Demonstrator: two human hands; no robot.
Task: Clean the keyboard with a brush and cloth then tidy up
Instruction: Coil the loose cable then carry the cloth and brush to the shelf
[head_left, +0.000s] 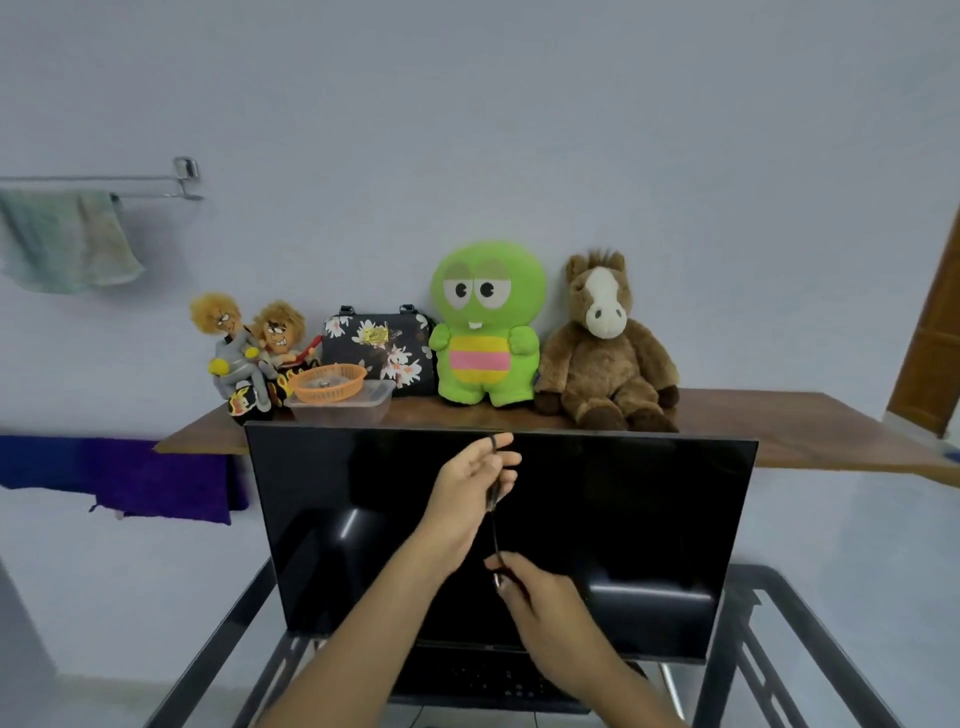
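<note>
A thin black brush (494, 512) is held upright in front of the dark monitor (623, 519). My left hand (465, 501) pinches its upper part, where a small loop shows above my fingers. My right hand (543, 597) grips its lower end, which is hidden in my fingers. The black keyboard (483, 680) lies on the glass desk under the monitor's lower edge, partly covered by my right forearm. A pale green cloth (62, 239) hangs on a wall rail at the far left.
Behind the monitor a wooden shelf (805, 431) carries two small dolls (249, 343), an orange basket (327, 383) on a clear tub, a floral bag (379, 348), a green plush (485, 327) and a brown horse plush (605, 348). A blue-purple towel (130, 478) hangs at the left.
</note>
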